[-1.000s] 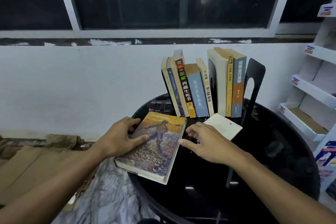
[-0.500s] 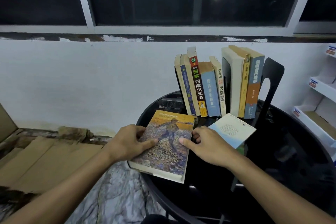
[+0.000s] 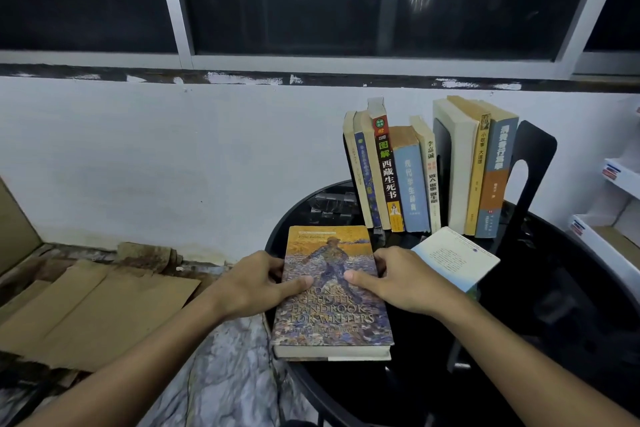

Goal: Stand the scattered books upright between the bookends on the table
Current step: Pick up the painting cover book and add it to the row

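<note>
Dark window panes and a scuffed white wall back a round black glass table (image 3: 554, 340), with flattened cardboard (image 3: 86, 308) on the floor to its left. On the near-left part of the table lies a thick painted-cover handbook (image 3: 332, 315), face up, its near corner reaching about to the rim. The left hand (image 3: 252, 284) grips its left edge and the right hand (image 3: 401, 284) its right edge, each with the thumb laid on the cover and the fingers curled round the side; whether the book has left the glass I cannot tell from this angle. Behind it a row of upright books (image 3: 408, 184) leans to the left, split by a dark divider, with a tall black bookend (image 3: 533, 156) at the right end. A thin pale book (image 3: 453, 258) lies flat just in front of that row, beside the right hand. The likely step is lifting the handbook to stand it in the row. Its weight is the main risk: a grip only at the edges could let it sag or slip near the rim. The leaning books leave no obvious slot, so wedging it in could topple them, and on slick glass the bookend might slide outward. The pale book also sits in the path.
</note>
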A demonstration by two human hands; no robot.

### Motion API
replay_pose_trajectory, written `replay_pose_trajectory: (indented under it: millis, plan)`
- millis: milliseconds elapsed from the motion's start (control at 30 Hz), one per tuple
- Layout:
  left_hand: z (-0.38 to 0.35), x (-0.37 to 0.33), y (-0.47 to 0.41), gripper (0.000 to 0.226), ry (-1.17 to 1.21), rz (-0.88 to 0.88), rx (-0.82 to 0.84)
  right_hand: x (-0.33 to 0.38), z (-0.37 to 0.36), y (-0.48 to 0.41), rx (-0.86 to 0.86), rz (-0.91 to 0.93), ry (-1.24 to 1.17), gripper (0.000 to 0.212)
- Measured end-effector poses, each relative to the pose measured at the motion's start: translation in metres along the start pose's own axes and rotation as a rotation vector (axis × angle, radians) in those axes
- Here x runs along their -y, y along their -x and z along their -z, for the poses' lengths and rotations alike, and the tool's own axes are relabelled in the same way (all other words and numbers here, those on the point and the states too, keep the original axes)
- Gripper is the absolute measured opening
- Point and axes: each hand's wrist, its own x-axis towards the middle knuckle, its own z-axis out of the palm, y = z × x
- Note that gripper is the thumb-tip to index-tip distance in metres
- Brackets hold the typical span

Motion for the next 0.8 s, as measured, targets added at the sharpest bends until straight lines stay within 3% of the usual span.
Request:
replay_pose_trajectory:
  millis: [100,167,267,367,467,533,667,800]
  plan:
    - [-0.002,0.002,-0.005,0.092,0.011,0.013,0.006,0.002,0.000,0.002,-0.018,-0.013,-0.052,0.066]
    - [-0.004,0.001,-0.002,0.094,0.037,0.011,0.001,0.003,0.001,0.004,-0.033,0.000,-0.090,0.049]
    - [-0.005,-0.006,0.004,0.073,0.100,0.019,-0.058,0.004,0.002,0.006,-0.042,0.022,-0.134,0.034]
    - [-0.001,-0.014,0.012,0.040,0.212,-0.013,-0.049,0.005,0.006,0.010,-0.096,0.032,-0.080,0.080]
    - [0.003,-0.022,0.020,0.024,0.369,-0.042,-0.119,0.009,0.015,0.015,-0.192,0.128,-0.079,0.073]
    - [0.006,-0.025,0.022,0.038,0.441,-0.060,-0.195,0.012,0.021,0.015,-0.235,0.200,-0.108,0.071]
    - [0.021,-0.025,0.018,0.102,0.409,-0.100,-0.377,0.020,0.030,0.013,-0.349,0.310,-0.126,0.088]
    - [0.024,-0.037,0.019,0.111,0.393,-0.171,-0.494,0.024,0.030,0.011,-0.462,0.415,-0.175,0.079]
